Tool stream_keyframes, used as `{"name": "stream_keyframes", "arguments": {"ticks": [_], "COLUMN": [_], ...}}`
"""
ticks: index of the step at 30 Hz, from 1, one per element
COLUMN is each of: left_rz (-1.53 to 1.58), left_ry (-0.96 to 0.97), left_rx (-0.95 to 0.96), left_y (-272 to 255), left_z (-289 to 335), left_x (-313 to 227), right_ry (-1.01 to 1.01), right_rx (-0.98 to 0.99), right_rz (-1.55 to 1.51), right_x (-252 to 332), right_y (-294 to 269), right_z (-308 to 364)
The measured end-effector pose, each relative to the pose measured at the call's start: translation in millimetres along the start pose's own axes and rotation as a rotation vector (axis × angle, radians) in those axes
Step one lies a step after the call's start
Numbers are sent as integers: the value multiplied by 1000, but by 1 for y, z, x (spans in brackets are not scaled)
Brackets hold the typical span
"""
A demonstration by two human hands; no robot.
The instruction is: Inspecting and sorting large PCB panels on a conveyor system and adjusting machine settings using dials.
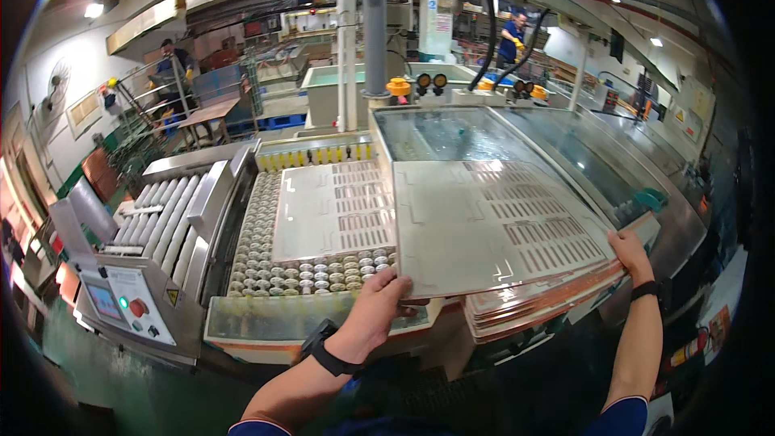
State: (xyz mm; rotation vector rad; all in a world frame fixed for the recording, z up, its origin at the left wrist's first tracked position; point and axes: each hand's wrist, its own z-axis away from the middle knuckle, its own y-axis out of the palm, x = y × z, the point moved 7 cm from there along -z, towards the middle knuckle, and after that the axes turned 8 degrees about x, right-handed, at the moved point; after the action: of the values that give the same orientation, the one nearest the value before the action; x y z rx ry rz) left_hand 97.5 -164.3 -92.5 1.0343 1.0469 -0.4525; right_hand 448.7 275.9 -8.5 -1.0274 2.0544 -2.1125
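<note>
Between my two hands is a large pale circuit board panel (460, 226) with rows of copper-coloured slots. My left hand (384, 300) grips its near left corner, thumb on top and fingers underneath. At the near right corner my right hand (630, 255) is closed on the edge. Beneath the panel's right part lies a stack of copper-edged panels (517, 312), mostly covered by it. To the left, a similar panel (311, 210) rests flat on the wheeled conveyor (266, 262), close to the held panel's left edge.
A control box (125, 303) with a screen and red knob stands at the left, beside a bank of rollers (161, 218). Clear-covered tanks (452, 133) lie beyond the held panel. A grey upright pipe (374, 28) rises behind. Two people work farther back.
</note>
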Motion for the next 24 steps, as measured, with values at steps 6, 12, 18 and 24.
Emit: {"name": "stream_keyframes", "arguments": {"ticks": [6,12,18,24], "left_rz": [-14,-4,20,25], "left_ry": [17,3,31,19], "left_rx": [71,90,82,54], "left_y": [-3,-2,-4,-1], "left_z": [0,-1,0,-4], "left_x": [2,5,3,6], "right_ry": [-9,5,-68,-9], "right_rx": [3,35,-49,11], "right_rz": [13,11,35,81], "right_x": [-10,-13,-17,-9], "right_y": [5,0,9,1], "right_z": [-9,-2,-13,-2]}}
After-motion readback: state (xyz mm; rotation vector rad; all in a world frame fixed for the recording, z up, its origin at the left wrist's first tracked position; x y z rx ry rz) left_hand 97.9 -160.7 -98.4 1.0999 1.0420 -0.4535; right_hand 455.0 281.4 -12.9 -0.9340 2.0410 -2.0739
